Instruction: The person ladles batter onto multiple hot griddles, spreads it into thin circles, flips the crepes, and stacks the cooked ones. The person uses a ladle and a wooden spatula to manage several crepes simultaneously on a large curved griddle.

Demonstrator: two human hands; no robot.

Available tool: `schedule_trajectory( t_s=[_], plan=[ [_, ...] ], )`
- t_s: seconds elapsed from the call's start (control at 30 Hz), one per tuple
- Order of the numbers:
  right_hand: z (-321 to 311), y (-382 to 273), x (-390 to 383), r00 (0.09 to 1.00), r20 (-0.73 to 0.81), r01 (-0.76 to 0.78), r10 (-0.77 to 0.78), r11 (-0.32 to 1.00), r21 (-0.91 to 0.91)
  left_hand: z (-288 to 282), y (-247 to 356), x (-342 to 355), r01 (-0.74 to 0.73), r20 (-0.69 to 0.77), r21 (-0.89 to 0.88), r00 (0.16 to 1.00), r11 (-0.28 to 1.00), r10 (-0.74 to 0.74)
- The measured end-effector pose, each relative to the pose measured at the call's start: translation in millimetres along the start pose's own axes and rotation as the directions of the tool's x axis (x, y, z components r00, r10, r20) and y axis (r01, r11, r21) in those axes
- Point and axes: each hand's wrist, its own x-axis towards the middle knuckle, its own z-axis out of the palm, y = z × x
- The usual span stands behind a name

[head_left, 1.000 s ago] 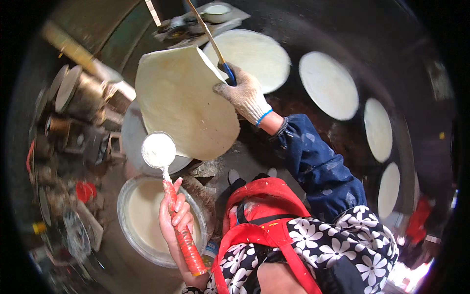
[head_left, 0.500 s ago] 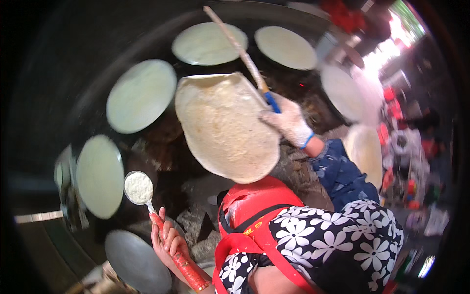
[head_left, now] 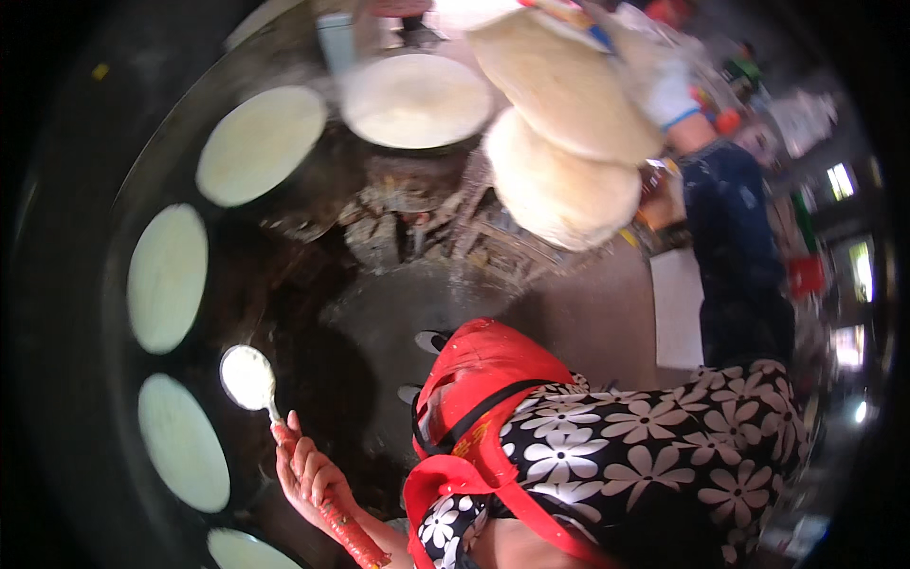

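Observation:
My left hand [head_left: 313,469] is closed around the red-wrapped handle of a ladle [head_left: 248,377], whose round bowl holds pale batter. At the upper right, my right hand [head_left: 656,81] wears a white glove with a blue cuff and is smeared by motion. Beside the glove, the blue grip of a stick [head_left: 597,36] shows, though the fingers are unclear. A large, thin flatbread [head_left: 569,85] hangs by this hand, partly overlapping a round pale flatbread pile [head_left: 559,194] below it. Whether the two touch, I cannot tell.
Several round griddles covered with pale batter curve along the left and far side, among them a far griddle [head_left: 417,100] and a left griddle [head_left: 169,278]. Broken rubble [head_left: 408,223] lies inside the curve. A white board [head_left: 676,308] stands below my right arm.
My view has turned right, and the griddles appear farther left. My right hand has carried the flatbread rightward over the pile. My left hand still grips the ladle.

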Motion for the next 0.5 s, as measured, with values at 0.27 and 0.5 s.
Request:
schedule_trajectory(
  t_s=[0.27,0.5],
  plan=[
    [92,-35,-102,0.970,0.241,-0.098,-0.011,0.895,0.436,94,-87,-40,0.021,-0.022,0.125,1.000,0.992,-0.018],
    [157,-80,-181,0.863,0.506,-0.267,0.014,0.862,0.432,100,-129,-31,-0.030,-0.078,0.208,0.996,0.978,0.047]
  ],
)
